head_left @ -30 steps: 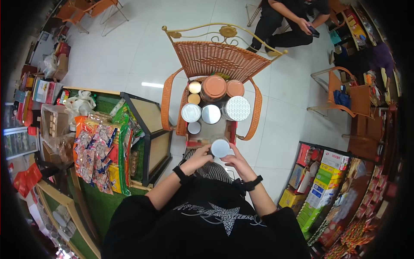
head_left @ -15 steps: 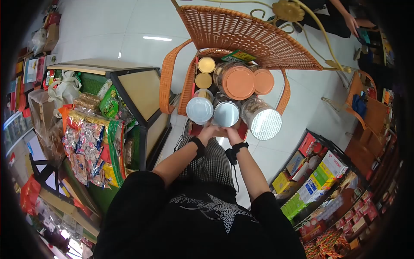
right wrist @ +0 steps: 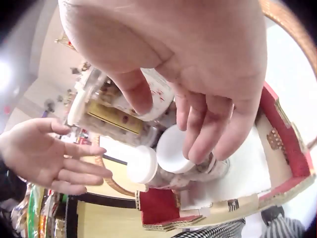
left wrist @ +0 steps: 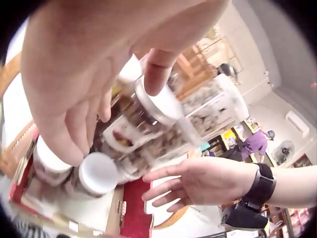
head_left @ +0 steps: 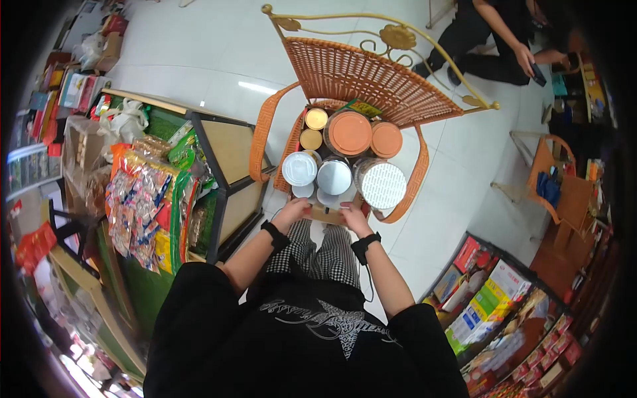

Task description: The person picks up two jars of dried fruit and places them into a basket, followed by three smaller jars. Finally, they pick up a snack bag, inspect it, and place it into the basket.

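Observation:
Over the front of a red-edged cardboard box [left wrist: 134,206], my two hands are apart. In the left wrist view, my left hand [left wrist: 89,64] hangs with loose fingers above two small white-lidded jars [left wrist: 98,173]. My right hand [left wrist: 208,182] has its fingers spread, holding nothing. Seen from the right wrist, my right hand [right wrist: 193,54] has its fingertips over a white lid [right wrist: 174,148]; contact is unclear. My left hand [right wrist: 54,156] is spread at the left. Behind them in the head view stand jars with silver [head_left: 334,177], white [head_left: 299,168] and orange lids [head_left: 350,133].
The box sits on a wicker armchair [head_left: 371,79] with curved arms. Snack packets [head_left: 142,209] fill a green-lined stand at the left. Shelves with colourful boxes [head_left: 488,302] are at the lower right. A seated person [head_left: 494,33] holds a phone at the upper right.
The white-lidded jar that both hands held has gone down into the box front, beside another small jar. My hands have let go and moved apart. The head view has shifted.

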Demonstrator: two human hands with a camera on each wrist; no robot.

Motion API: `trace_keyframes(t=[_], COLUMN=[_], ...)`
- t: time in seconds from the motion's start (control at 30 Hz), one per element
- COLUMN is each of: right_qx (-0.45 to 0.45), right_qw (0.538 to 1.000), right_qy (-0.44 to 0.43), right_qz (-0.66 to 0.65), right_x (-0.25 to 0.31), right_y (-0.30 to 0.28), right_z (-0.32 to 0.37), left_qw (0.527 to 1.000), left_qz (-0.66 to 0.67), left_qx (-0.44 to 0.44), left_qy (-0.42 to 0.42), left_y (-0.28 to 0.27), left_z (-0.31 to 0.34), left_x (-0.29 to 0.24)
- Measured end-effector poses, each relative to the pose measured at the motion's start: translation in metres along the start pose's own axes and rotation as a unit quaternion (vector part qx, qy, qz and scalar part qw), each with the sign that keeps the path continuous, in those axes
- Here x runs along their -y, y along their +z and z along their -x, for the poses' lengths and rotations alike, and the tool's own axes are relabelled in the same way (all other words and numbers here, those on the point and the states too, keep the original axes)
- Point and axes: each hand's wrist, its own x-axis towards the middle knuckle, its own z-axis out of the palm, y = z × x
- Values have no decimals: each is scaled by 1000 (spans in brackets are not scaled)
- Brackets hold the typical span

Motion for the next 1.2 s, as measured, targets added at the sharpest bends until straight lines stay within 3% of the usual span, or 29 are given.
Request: trace_keyframes(t=[0.07,0.2,0.27,0.33,0.43,0.6,0.8,0.87,1.03,1.2], right_qx=[57,104,100,82,79,121,253,263,308,357], right_qw=[997,984,981,982,987,987,954,927,889,852], right_qy=[-25,-121,-135,-160,-129,-95,-163,-264,-323,-369], right_qz=[-36,-79,-94,-63,-47,36,3,50,102,108], right_x=[31,59,90,84,77,68,113,138,197,197], right_y=[-21,-58,-75,-88,-97,-78,-39,-23,12,60], right_z=[33,96,145,167,196,207,194,191,212,233], left_qw=[991,942,934,925,918,883,816,808,765,740], left_qz=[-82,-162,-138,-96,-51,-37,37,66,105,148], left_qx=[-35,-56,-50,-37,-54,-164,-274,-325,-401,-428], left_qy=[96,289,325,366,389,439,508,487,492,497], left_y=[39,74,98,111,124,112,89,83,57,33], left_z=[57,114,152,172,205,245,302,321,337,356], left_x=[-31,-20,-16,-1,17,42,69,85,131,175])
